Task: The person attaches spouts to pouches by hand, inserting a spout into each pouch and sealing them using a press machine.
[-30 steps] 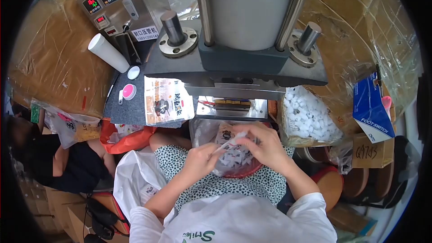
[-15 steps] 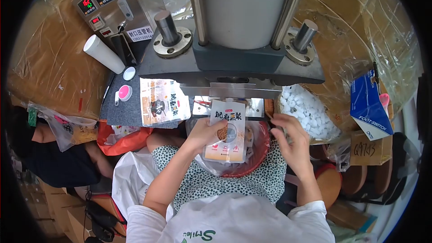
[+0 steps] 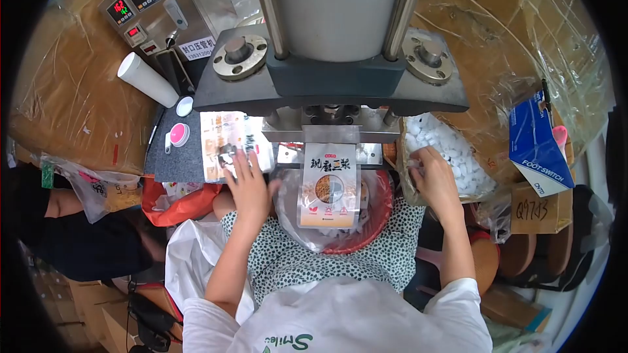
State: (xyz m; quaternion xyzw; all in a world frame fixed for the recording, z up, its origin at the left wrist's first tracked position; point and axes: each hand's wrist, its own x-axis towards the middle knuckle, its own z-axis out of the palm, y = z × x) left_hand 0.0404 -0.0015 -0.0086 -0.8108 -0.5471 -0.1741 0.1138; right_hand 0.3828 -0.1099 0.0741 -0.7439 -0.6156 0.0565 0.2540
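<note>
My left hand (image 3: 250, 186) is open, fingers spread over the near edge of a stack of printed pouches (image 3: 219, 140) on the grey mat. At the left edge of the box of small white plastic pieces (image 3: 451, 160), my right hand (image 3: 435, 180) has its fingers curled together; whatever they hold is hidden. Between my hands, a single printed pouch (image 3: 329, 189) with a round window hangs from the press (image 3: 330, 132), its top under the jaw and no hand on it. Below it sits a red basket (image 3: 384, 212) with a clear liner on my lap.
A control box (image 3: 154, 10) with lit digits stands back left. Near it are a white cup (image 3: 147, 78) and a small pink-topped jar (image 3: 179, 134). A blue foot-switch box (image 3: 536, 147) is at right. An orange bag (image 3: 173, 206) lies left, with another person's arm beyond.
My left hand has let go of the pouch and moved left to the stack. My right hand has reached the white pieces. The press's guide posts stand lower in their flanges.
</note>
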